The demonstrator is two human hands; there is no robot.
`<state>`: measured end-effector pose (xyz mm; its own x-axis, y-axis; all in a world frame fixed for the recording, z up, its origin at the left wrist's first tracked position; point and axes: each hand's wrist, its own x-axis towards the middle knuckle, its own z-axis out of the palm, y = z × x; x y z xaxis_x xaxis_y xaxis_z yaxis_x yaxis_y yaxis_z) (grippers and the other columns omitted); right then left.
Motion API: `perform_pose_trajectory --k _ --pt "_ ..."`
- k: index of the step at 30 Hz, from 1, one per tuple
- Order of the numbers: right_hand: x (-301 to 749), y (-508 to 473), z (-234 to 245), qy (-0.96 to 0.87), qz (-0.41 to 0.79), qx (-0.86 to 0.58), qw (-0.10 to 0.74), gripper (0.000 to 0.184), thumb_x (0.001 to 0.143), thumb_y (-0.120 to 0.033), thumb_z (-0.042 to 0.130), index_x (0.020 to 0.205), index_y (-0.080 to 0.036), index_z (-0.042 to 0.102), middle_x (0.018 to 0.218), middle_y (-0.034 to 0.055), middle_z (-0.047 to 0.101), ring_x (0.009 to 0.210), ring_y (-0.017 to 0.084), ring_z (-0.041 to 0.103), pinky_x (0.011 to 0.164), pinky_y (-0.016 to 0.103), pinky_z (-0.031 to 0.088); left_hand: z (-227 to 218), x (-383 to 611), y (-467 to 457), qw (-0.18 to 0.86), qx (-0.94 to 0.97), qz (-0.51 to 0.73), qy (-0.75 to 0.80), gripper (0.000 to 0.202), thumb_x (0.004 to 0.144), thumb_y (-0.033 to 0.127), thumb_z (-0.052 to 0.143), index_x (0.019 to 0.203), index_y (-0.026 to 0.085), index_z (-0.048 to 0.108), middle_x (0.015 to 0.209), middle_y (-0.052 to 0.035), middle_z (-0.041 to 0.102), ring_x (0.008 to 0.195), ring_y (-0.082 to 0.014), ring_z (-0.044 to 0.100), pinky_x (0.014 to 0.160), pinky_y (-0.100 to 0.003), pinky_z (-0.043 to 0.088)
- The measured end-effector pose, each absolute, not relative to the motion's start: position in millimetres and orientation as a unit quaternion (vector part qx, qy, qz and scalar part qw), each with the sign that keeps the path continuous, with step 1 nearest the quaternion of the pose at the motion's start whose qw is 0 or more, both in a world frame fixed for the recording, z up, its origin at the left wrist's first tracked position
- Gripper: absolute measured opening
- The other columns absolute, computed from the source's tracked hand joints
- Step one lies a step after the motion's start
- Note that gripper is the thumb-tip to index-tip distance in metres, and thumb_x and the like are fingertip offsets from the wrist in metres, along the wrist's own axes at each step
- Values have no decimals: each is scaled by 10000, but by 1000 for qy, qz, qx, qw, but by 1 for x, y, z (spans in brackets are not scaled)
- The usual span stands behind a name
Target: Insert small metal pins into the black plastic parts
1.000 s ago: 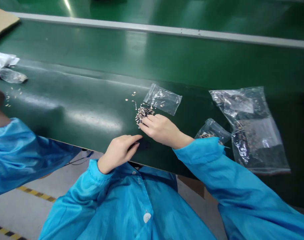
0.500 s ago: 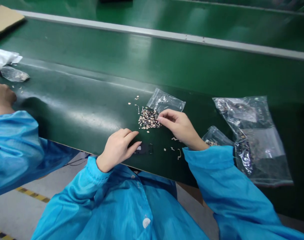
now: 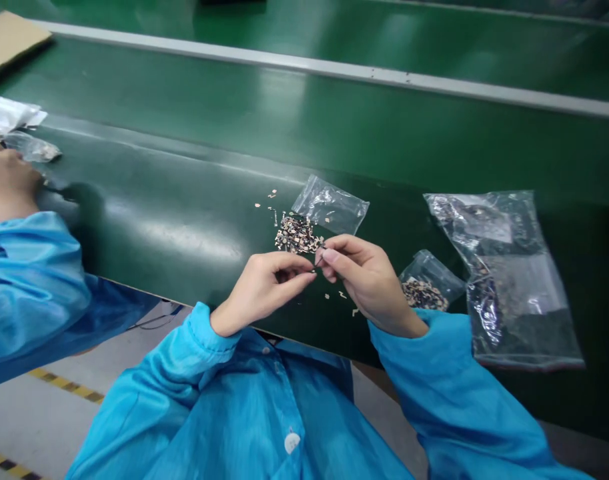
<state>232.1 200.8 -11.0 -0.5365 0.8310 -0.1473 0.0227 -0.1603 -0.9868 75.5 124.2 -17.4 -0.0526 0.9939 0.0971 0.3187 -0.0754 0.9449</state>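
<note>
My right hand [image 3: 371, 280] is closed in a pinch on a small dark strip-like piece [image 3: 319, 262], too small to name more closely. My left hand [image 3: 269, 287] meets it from the other side, thumb and forefinger pressed together at the piece's lower end. Just beyond the fingertips lies a heap of tiny pale and dark flat parts [image 3: 295, 233]. A clear zip bag [image 3: 333, 203] lies flat behind the heap. Some loose parts [image 3: 342, 295] are scattered below my right hand.
On the right, a small bag of parts [image 3: 427, 293] sits beside a large clear bag [image 3: 524, 287]. A co-worker's hand [image 3: 9, 180] is at the left near other bags [image 3: 31, 145]. Cardboard [image 3: 11, 40] rests at the far left. A pale rail [image 3: 294, 63] crosses the green table.
My right hand has drawn back from the heap towards me with the small dark piece. My left hand has moved right to meet it, and the dark flat object near it is no longer visible.
</note>
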Motion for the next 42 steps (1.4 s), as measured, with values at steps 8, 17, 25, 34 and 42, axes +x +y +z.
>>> perform_pose_trajectory --k 8,17,25,34,42 --pt "251 167 -9 -686 536 -315 379 78 875 -214 605 800 -193 605 764 14 623 628 119 564 555 237 466 0 81 98 302 656 447 528 74 846 130 616 845 118 689 728 -32 691 622 -97 618 599 -189 487" --pt "270 162 0 -823 423 -126 357 150 924 -292 604 1027 -188 637 1001 99 670 896 192 640 732 304 540 0 77 84 40 791 416 448 126 928 115 525 971 105 644 806 -74 739 668 -135 689 598 -226 554" --pt "267 168 13 -710 637 -272 124 151 845 -293 655 805 -152 694 704 19 688 616 127 621 575 203 493 3 76 84 -104 859 339 370 188 904 66 475 999 7 625 836 -159 734 677 -195 690 610 -306 598" --pt "264 163 4 -654 672 -330 109 145 782 -283 657 757 -153 716 691 17 696 632 145 630 577 222 488 -9 77 86 -132 855 321 386 163 903 71 501 1003 27 623 856 -151 734 712 -191 686 637 -304 595" --pt "266 157 -6 -765 524 -283 244 120 863 -152 602 854 -162 721 783 17 724 674 132 663 605 217 495 -10 84 76 -94 813 346 459 135 834 108 659 962 73 634 806 -96 719 687 -176 669 618 -283 545"
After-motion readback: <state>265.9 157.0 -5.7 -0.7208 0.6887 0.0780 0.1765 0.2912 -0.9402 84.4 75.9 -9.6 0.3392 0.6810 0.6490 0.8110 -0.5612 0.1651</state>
